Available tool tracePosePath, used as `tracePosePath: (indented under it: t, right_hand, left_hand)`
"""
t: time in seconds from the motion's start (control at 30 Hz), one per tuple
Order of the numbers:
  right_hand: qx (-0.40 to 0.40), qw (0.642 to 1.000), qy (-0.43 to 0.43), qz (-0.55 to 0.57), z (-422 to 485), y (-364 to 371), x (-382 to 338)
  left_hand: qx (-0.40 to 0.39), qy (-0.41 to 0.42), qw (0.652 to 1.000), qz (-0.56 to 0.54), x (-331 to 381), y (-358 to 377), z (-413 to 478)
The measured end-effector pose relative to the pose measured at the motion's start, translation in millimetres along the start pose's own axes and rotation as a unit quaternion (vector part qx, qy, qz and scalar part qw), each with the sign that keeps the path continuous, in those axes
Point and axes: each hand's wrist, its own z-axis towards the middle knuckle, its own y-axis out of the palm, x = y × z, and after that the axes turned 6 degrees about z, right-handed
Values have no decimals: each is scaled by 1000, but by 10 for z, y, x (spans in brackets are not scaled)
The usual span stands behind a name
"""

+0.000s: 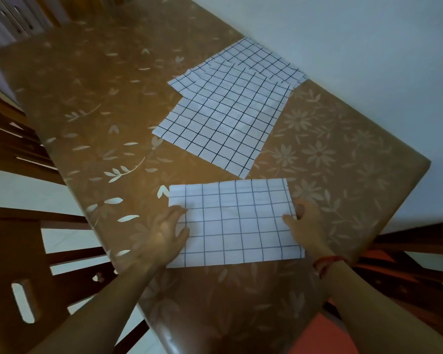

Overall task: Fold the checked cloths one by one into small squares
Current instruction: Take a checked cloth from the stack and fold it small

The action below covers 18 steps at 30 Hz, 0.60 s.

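A folded cloth (235, 223), white with a dark check, lies flat as a wide rectangle on the near part of the worktop (100, 98), between the person's two hands. The left hand (168, 231) rests on the cloth's left end. Its fingers (180, 209) are stretched out loosely, and they and the thumb lie on top of the fabric, gripping nothing. The right hand (308, 223) is at the right end. Its thumb lies on top of the cloth and its fingers are curled close at the edge, pinching it; whether the fingers reach under the fabric cannot be told.

Farther back on the worktop, just beyond the folded cloth and not touching it, a pile of cloths (225, 118) in the same check lies spread open. The sheets overlap and sit askew on one another, and the far ones reach the wall (368, 47).

The worktop has a glossy brown cover printed with pale flowers and leaves. A red thread (327, 261) circles the right wrist. Wooden chairs (16, 251) stand along the worktop's left side.
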Motion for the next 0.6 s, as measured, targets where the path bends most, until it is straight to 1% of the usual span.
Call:
tracePosePath:
  t: [0.07, 0.13, 0.17, 0.23, 0.27, 0.37, 0.5, 0.6]
  right_hand:
    - [-6, 998, -7, -59, -64, 29, 63]
    - [-28, 992, -25, -121, -231, 77, 65]
    - [-33, 986, -50, -156, -337, 98, 57]
    - [-34, 963, -142, -228, -541, 159, 78]
    - [-44, 950, -189, -244, -639, 198, 109]
    - [-96, 922, -254, -277, -908, 317, 190]
    - [-112, 874, -353, -315, -1176, 416, 259]
    - [-143, 845, -387, -339, -1262, 460, 316]
  left_hand:
    - [-11, 38, 999, 17, 147, 110, -162]
    - [-27, 96, 995, 17, 297, 249, -345]
    - [-32, 129, 991, 22, 367, 319, -424]
    - [-35, 187, 981, 37, 454, 468, -562]
    - [-33, 208, 976, 48, 473, 538, -605]
    - [-35, 234, 968, 86, 533, 649, -682]
    - [-66, 260, 955, 126, 505, 772, -702]
    - [-75, 267, 953, 124, 499, 840, -750]
